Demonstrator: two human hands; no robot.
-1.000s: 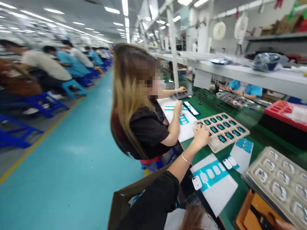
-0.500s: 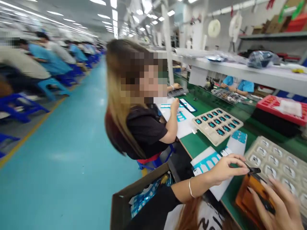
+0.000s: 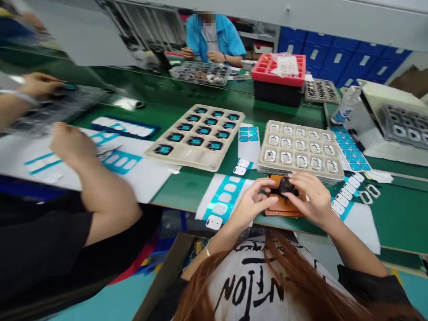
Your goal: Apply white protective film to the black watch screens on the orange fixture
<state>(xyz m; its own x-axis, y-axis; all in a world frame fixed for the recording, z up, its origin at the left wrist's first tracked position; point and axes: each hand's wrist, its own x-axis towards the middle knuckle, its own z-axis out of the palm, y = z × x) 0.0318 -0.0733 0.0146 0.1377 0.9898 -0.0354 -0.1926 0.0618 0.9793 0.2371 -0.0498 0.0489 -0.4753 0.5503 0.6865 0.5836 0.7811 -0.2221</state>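
Note:
Both of my hands meet over an orange fixture block (image 3: 283, 209) at the bench's front edge. Between them is a small black watch-like piece (image 3: 285, 185), raised in the middle with a dark strip reaching left. My right hand (image 3: 314, 196) pinches it from the right with thumb and fingers. On the other side my left hand (image 3: 256, 200) has thumb and fingers curled about the strip's end; fingers partly hide the contact. Just behind stands a beige tray (image 3: 301, 141) of white-framed parts. A sheet of blue-backed stickers (image 3: 224, 198) lies beside my left hand.
Left of my tray lies a second tray (image 3: 204, 133) with black, blue-faced parts. A co-worker's arm (image 3: 96, 191) reaches over the bench at left. More sticker strips (image 3: 349, 194) and loose white frames (image 3: 369, 194) lie at right. A red bin (image 3: 279, 69) and bottle (image 3: 346, 107) stand behind.
My view has swung right from the aisle and co-worker to the bench in front of me. My hands, earlier apart with a black piece in the left, are now together over the orange block.

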